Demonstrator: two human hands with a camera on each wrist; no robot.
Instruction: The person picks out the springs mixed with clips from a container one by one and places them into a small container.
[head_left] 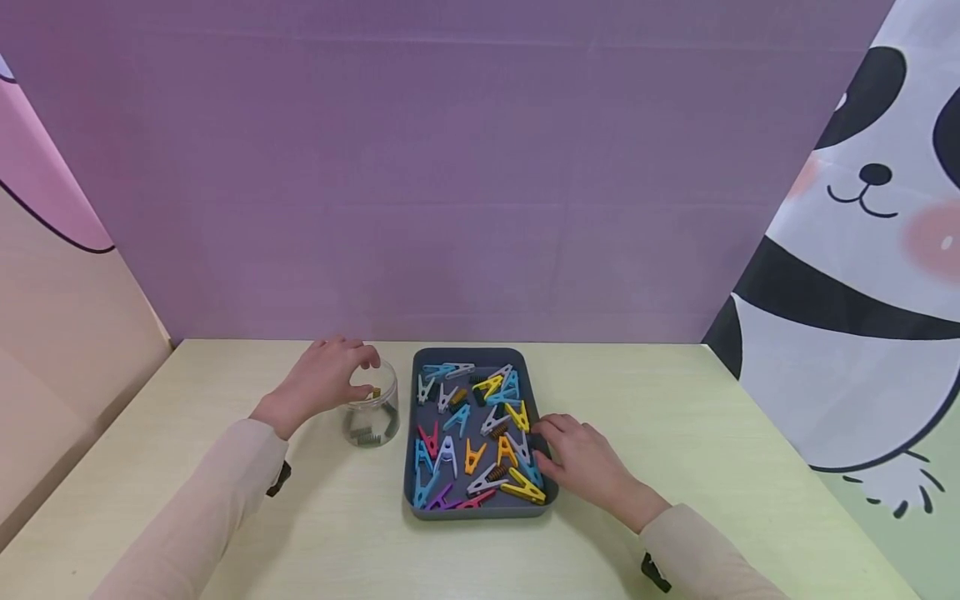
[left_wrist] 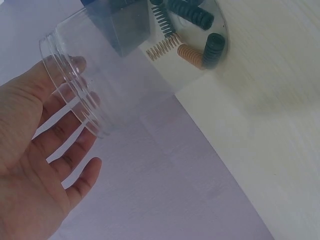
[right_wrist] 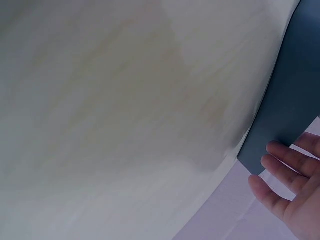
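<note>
A clear jar (head_left: 384, 423) stands on the table, with my left hand (head_left: 321, 375) gripping it at the rim, thumb on the near side and fingers on the far side. In the left wrist view, dark green springs (left_wrist: 192, 14) and copper-coloured springs (left_wrist: 190, 56) lie at the jar's bottom. To its right is a grey tray (head_left: 472, 513) of plastic clips in several colours, such as a yellow clip (head_left: 523, 487), with dark and brown springs (head_left: 498, 472) among them. My right hand (head_left: 588, 462) rests beside the tray, its loosely bent fingertips at the right wall.
The jar and tray stand on a pale wooden table (head_left: 675, 400), a narrow gap between them. A purple backdrop (head_left: 450, 167) rises behind the table's far edge. On the right hangs a panda-printed sheet (head_left: 847, 275).
</note>
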